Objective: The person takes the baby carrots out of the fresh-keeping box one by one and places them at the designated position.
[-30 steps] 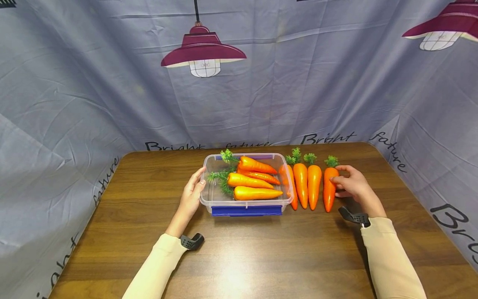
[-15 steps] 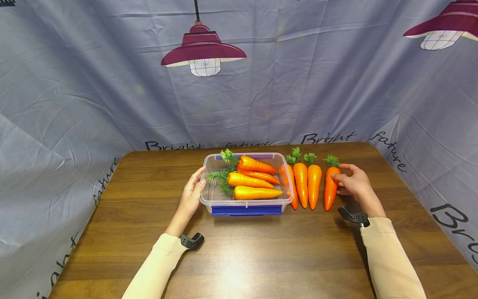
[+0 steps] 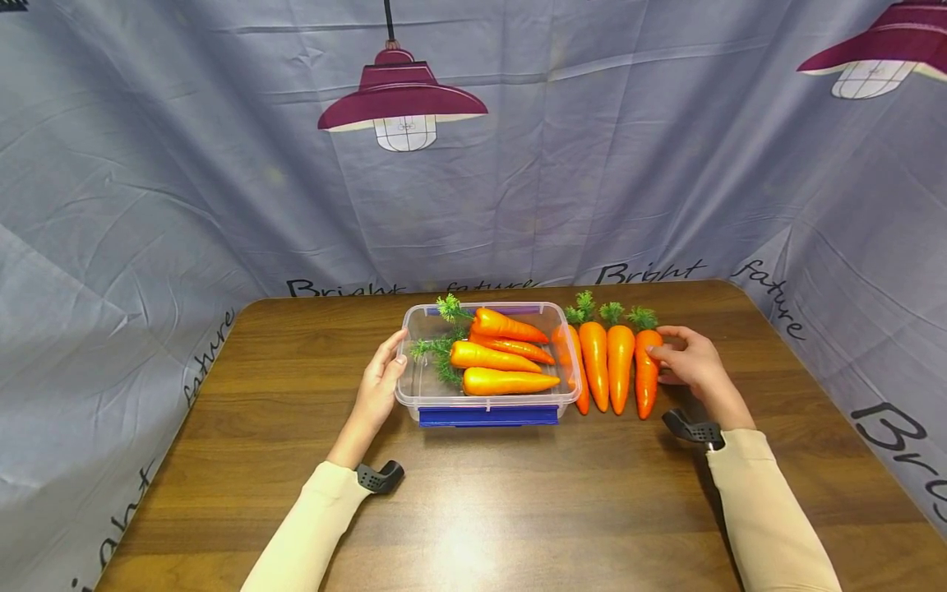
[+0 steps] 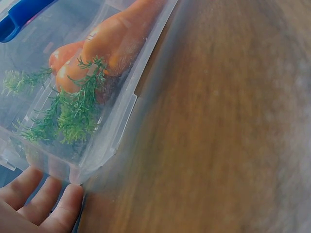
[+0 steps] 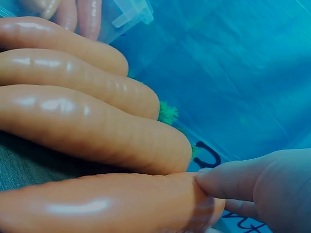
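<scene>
While the left hand (image 3: 379, 386) rests against one end of a clear plastic box (image 3: 459, 402), its fingers extended along the outer wall, the right hand (image 3: 693, 362) pinches an orange carrot (image 3: 647, 382) between thumb and fingers, high up by the leafy top. This carrot lies just left of the right hand, its tip pointing back toward the person. Farther left of that hand, three loose carrots (image 3: 595, 367) lie side by side, turned the same way; the pinched one seems to touch its neighbour near the top, though the tinted right wrist view makes that hard to settle. Just right of the left hand, inside the box, four carrots (image 3: 510, 382) lie crosswise, greens toward that hand and tips toward the right one. Closer to the person than either hand's fingertips, a blue clasp (image 3: 488, 418) runs along the box's side. Under both hands spreads a brown wooden table (image 3: 562, 510), and beyond them hangs a grey-blue cloth (image 3: 555, 181) printed with lamps.
</scene>
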Demonstrator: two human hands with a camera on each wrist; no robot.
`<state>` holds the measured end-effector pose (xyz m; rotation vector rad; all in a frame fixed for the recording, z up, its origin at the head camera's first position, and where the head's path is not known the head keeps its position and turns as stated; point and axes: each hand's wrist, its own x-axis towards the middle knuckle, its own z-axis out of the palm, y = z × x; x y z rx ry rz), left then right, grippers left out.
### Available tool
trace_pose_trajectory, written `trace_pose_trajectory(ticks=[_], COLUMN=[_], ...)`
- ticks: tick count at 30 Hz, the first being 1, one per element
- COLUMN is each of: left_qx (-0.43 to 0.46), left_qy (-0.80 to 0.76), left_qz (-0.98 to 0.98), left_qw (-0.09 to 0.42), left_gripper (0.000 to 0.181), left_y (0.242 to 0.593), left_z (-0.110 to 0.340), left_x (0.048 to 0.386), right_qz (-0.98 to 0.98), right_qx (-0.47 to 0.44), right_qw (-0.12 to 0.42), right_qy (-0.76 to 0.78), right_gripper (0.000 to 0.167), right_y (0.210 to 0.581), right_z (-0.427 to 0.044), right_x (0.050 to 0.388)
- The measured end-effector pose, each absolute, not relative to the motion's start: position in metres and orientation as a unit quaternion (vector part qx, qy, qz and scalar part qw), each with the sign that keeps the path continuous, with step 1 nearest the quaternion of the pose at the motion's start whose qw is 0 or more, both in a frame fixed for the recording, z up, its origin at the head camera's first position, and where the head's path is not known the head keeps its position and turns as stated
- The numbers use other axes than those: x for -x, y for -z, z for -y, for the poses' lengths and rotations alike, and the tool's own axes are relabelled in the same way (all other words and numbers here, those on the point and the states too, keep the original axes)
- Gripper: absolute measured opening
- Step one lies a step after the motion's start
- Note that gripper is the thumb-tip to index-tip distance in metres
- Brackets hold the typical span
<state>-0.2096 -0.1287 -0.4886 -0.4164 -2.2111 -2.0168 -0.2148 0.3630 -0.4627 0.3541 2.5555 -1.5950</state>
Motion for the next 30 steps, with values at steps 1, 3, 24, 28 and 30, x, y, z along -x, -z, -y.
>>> trace_pose_trajectory(ticks=[1, 3, 24, 28, 30], left_qx=[0.136, 0.135, 0.128, 0.127, 0.132], left_qy=[0.666, 0.666, 0.668, 0.667, 0.664], left_qz=[0.731, 0.731, 0.731, 0.732, 0.734], left_qw=[0.06, 0.059, 0.057, 0.057, 0.055], left_gripper=[0.048, 0.048, 0.048, 0.048, 0.048], left_y=[0.489, 0.489, 0.486, 0.488, 0.488], left_z=[0.129, 0.129, 0.132, 0.132, 0.131], left_x=[0.21, 0.21, 0.21, 0.21, 0.211], right_qz=[-0.843, -0.844, -0.831, -0.823, -0.823], right_qx=[-0.115, -0.116, -0.17, -0.14, -0.113], right_qw=[0.052, 0.045, -0.143, -0.174, -0.175], right_qy=[0.524, 0.522, 0.51, 0.522, 0.528], right_gripper=[0.066, 0.066, 0.05, 0.043, 0.043], right_y=[0.463, 0.463, 0.451, 0.433, 0.425], right_z=[-0.362, -0.362, -0.35, -0.328, -0.316], right_x=[0.215, 0.215, 0.215, 0.217, 0.219])
